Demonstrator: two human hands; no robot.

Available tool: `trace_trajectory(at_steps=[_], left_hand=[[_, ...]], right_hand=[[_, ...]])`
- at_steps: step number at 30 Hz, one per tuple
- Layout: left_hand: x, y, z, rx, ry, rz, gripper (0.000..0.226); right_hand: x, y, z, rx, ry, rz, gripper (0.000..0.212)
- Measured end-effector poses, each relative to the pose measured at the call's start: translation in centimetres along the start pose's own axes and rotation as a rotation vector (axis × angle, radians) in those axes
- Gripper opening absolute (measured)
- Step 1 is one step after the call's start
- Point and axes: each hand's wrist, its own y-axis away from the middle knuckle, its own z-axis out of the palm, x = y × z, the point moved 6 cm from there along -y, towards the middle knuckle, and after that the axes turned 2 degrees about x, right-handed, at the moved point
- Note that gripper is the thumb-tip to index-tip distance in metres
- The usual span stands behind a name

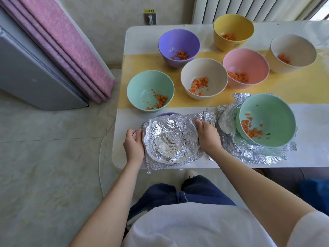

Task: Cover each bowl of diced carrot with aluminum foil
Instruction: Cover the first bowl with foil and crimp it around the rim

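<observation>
On the white table, near its front edge, a purple bowl was draped with a foil sheet, long axis left to right, its sides gripped by the curled left hand and right hand.

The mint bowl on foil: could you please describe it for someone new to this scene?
On the white table, look near the front edge, right of the right hand. This mint bowl stands on crumpled foil; the other mint bowl, further left, has none.
</observation>
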Motion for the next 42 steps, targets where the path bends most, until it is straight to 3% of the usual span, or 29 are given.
trace_trajectory(at_steps=[7,14,23,29,34,37,42], left_hand=[[1.1,-0.3,-1.3,0.099,-0.067,0.01,0.017],[5.8,-1.0,1.8,-0.136,-0.337,0.393,0.022],[6.7,-1.9,2.8,-0.118,-0.206,0.419,0.009],[6.3,-2.8,3.1,-0.176,-0.128,0.215,0.01],[5.1,-3.7,3.8,-0.375,0.072,-0.086,0.023],[4.9,-3.5,4.1,-0.445,0.158,-0.2,0.009],[5.0,-2.9,4.4,-0.48,0.23,-0.312,0.008]], right_hand=[[-1.3,-0.2,-0.9,0.081,-0.018,-0.115,0.033],[-2.1,-0.9,-1.1,0.092,0.075,-0.099,0.037],[-2.5,-1.6,-1.0,0.123,0.023,-0.065,0.044],[-2.1,-2.7,-0.2,0.043,-0.032,-0.007,0.048],[-1.7,-3.6,1.0,-0.094,-0.288,0.036,0.051],[-1.4,-3.4,1.5,-0.179,-0.367,0.111,0.051],[-1.2,-3.4,1.7,-0.235,-0.402,0.117,0.051]])
